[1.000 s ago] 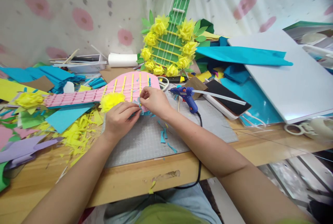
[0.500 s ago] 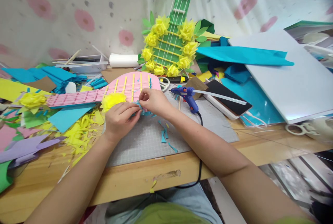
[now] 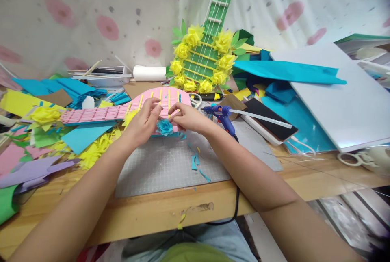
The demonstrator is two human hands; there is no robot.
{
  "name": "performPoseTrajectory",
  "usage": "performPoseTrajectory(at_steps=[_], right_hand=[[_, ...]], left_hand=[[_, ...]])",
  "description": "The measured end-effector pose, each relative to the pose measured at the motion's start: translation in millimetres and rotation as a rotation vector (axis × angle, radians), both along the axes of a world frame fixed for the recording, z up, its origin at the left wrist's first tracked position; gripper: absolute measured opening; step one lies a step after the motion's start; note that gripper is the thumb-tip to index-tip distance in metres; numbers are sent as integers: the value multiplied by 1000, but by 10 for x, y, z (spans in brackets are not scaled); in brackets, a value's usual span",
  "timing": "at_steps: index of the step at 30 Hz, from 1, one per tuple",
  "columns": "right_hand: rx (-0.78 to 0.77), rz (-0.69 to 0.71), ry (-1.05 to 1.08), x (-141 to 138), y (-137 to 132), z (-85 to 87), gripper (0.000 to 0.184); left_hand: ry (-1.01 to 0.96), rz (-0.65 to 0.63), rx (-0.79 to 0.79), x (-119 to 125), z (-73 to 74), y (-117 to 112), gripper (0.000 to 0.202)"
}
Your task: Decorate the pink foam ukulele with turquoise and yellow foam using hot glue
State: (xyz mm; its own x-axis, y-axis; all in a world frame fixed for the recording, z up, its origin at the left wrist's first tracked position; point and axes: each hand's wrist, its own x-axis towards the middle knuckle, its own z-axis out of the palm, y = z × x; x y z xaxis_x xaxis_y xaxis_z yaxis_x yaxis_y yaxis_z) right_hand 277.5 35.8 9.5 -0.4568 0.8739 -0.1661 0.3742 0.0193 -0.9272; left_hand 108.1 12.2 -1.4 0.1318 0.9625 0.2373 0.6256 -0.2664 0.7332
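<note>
A small blue paper flower (image 3: 165, 126) sits on the lower edge of a pink paper guitar (image 3: 100, 111) that lies flat on the desk. My left hand (image 3: 141, 123) and my right hand (image 3: 189, 118) close in on the flower from both sides, with thumbs and fingertips pinched against its petals. Just left of the flower, a yellow paper flower (image 3: 128, 118) on the guitar body is mostly hidden behind my left hand.
A blue glue gun (image 3: 222, 115) with a cord lies right of my hands. Below them is a grey cutting mat (image 3: 170, 164) with blue scraps. A green guitar with yellow flowers (image 3: 201, 61) leans at the back. A phone (image 3: 268, 118), a white board (image 3: 338, 91) and paper scraps (image 3: 45, 140) crowd the desk.
Both hands have lifted and spread slightly, uncovering the blue flower, which now shows whole between them. The view has shifted a little downward.
</note>
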Motion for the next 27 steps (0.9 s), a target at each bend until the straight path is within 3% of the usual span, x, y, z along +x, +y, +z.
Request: performPoseTrajectory(at_steps=[7,21,24,27], right_hand=[[-31,-4,31,34,0,48,22],[-48,-10,33,99,40,90,24],[28,-55,-5,212,98,130,25],[222,-144,-130,349,185,126,22]], left_hand=[[114,-83,-110,2,167,62,55],[120,-84,-147,11,166,119,60],[103,-83,-144,28,194,121,59],[24,-28,-102,40,228,149,51]])
